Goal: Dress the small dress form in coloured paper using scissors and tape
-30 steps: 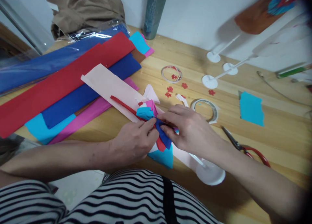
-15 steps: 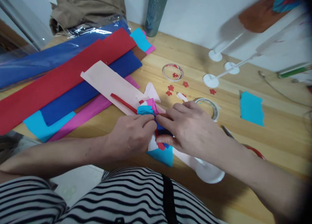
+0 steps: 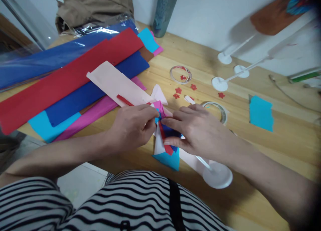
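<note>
A bundle of layered coloured paper (image 3: 171,132), in blue, red, pink and light blue, lies between my hands. My left hand (image 3: 135,125) is closed, thumb and forefinger pinching the bundle's light-blue part. My right hand (image 3: 194,129) holds the blue part, its fingers on top and its thumb beside a red strip. Below the hands, a white piece and a light-blue piece (image 3: 168,160) fan out. A white stick with a round white base (image 3: 217,175) extends from under my right hand. Beneath everything runs a long pale pink strip (image 3: 117,82).
Red, blue and pink paper strips (image 3: 72,72) are stacked at the left. Several small red flowers (image 3: 193,87) lie near two tape rolls (image 3: 180,74). White stands (image 3: 219,84) are at the back right, and a light-blue piece (image 3: 261,113) lies at the right.
My left hand has shifted slightly and curled into a tighter pinch, uncovering more of the red strip and white paper. My right hand stays on the bundle. The view has moved slightly.
</note>
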